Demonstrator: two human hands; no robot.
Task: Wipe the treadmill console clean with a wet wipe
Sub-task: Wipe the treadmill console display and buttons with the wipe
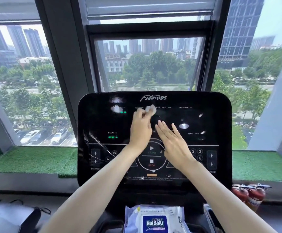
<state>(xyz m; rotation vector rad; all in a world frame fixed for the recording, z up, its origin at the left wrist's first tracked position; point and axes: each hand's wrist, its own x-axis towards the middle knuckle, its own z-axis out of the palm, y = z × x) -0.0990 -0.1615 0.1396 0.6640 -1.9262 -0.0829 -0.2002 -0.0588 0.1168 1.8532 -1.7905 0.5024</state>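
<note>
On my feed the black treadmill console [103, 118] reads "Fitness" across its top edge; below that run "CALORIES", "HEART RATE bpm" and "DISTANCE km"; "INCLINE" sits at the console's left, "SPEED km/h" at its right, and "START" over "STOP" fill the round pad at its lower centre, with keys 2, 3 and 6 to the pad's right. The left hand [141, 130] reaches up the console's middle, its fingers curled and pinching a crumpled white wet wipe [151, 109] against the glass between the CALORIES and HEART RATE labels; the right hand [174, 140] lies over the console just right of START, fingers straight and together, holding nothing. Below the console lies a wipe pack [154, 219] labelled "HuiBaiLi".
</note>
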